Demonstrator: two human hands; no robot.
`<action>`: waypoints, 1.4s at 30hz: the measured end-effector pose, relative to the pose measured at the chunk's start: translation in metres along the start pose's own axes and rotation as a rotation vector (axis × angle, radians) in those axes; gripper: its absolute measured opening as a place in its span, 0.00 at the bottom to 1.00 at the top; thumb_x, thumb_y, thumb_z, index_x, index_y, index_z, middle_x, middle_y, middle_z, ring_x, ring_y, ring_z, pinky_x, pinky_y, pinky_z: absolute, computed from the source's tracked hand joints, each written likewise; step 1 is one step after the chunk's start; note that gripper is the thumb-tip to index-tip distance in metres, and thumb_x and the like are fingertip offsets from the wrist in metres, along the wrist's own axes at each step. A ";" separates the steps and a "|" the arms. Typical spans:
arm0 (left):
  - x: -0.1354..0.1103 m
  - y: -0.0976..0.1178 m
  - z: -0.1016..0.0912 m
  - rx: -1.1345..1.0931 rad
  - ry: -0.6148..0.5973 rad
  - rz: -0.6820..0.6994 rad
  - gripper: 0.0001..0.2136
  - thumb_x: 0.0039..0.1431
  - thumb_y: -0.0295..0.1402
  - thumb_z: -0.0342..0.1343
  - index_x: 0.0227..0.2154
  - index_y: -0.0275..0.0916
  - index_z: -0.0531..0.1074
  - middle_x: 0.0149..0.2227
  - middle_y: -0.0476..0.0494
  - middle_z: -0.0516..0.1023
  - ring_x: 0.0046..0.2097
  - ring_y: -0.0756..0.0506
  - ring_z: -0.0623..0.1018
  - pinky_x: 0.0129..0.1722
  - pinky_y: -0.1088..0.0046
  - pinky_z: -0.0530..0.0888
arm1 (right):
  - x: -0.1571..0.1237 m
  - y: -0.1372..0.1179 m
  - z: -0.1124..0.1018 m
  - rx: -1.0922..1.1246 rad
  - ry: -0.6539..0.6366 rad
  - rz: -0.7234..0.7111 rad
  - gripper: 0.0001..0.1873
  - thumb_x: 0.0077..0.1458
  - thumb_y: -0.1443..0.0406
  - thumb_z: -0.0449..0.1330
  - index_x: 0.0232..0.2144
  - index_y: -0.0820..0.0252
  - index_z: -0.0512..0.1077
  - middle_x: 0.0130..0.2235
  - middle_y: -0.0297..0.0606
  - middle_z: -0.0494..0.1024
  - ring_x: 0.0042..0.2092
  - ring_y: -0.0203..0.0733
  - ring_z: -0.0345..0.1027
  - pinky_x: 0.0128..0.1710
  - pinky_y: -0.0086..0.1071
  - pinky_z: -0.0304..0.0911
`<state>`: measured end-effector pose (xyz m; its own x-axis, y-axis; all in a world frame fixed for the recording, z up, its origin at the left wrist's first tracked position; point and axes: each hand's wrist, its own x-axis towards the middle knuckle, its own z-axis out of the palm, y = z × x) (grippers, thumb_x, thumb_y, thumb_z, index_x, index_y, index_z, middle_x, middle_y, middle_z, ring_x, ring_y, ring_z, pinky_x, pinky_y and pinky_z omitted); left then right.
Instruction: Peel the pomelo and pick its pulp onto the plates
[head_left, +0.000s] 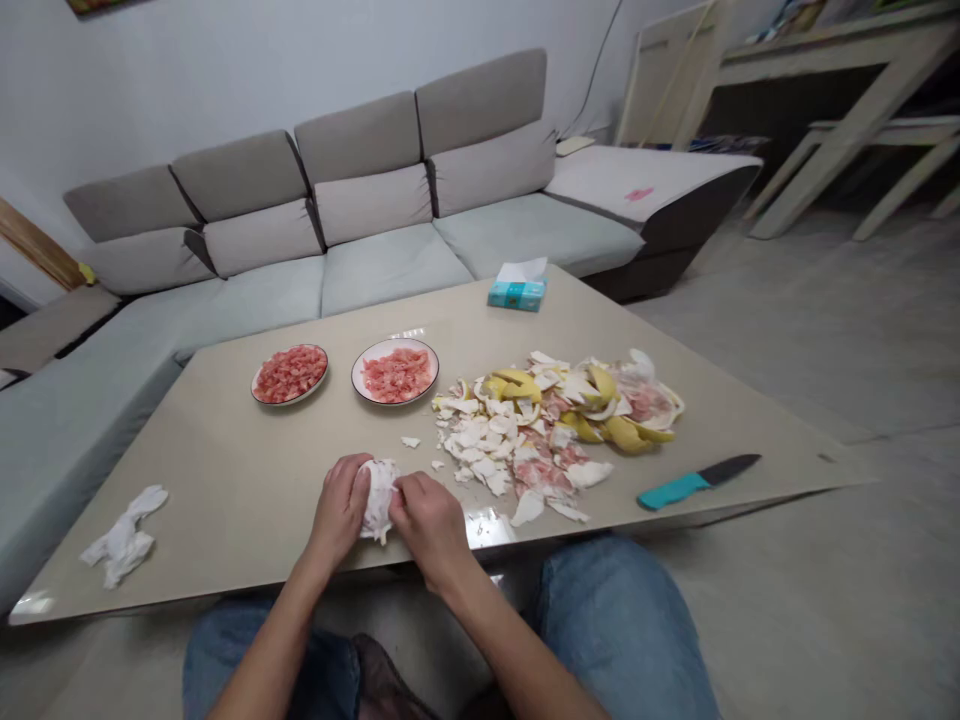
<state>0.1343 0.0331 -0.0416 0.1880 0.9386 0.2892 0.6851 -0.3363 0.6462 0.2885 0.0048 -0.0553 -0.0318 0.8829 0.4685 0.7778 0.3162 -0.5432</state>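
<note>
Left hand (341,508) half-curled round the white-skinned fruit piece (379,498), here by the table's (240,480) near edge; right hand (430,518) bunched tight, pinching its right side, both forearms (499,620) angling in from the near side!

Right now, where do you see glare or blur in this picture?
Head view: bright glare on the coffee table, beside the right hand and at the near-left corner; head view, upper right: the pale furniture leg looks slanted, stretched and soft.
</note>
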 end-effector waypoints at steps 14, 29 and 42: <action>-0.004 -0.014 -0.012 -0.086 -0.033 -0.032 0.18 0.68 0.41 0.38 0.49 0.41 0.69 0.49 0.40 0.73 0.53 0.43 0.71 0.57 0.59 0.66 | 0.036 0.096 -0.067 -0.249 0.264 0.123 0.13 0.55 0.73 0.54 0.38 0.63 0.77 0.46 0.50 0.76 0.47 0.51 0.67 0.48 0.44 0.61; -0.013 0.001 0.002 0.055 0.065 -0.016 0.15 0.66 0.40 0.45 0.50 0.41 0.68 0.50 0.39 0.72 0.54 0.41 0.70 0.56 0.56 0.66 | 0.000 -0.007 -0.009 -0.212 -0.010 -0.229 0.07 0.57 0.72 0.59 0.27 0.60 0.72 0.28 0.38 0.74 0.31 0.41 0.67 0.29 0.30 0.56; -0.019 -0.021 -0.014 -0.019 -0.077 0.006 0.17 0.65 0.40 0.44 0.53 0.44 0.65 0.55 0.38 0.66 0.59 0.40 0.64 0.60 0.54 0.60 | 0.042 0.075 -0.046 0.082 0.206 0.060 0.14 0.57 0.71 0.51 0.40 0.61 0.76 0.40 0.42 0.80 0.42 0.43 0.72 0.43 0.33 0.62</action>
<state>0.1067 0.0213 -0.0501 0.2464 0.9394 0.2382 0.6706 -0.3427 0.6579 0.3748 0.0498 -0.0442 0.1485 0.8142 0.5613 0.7206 0.2997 -0.6253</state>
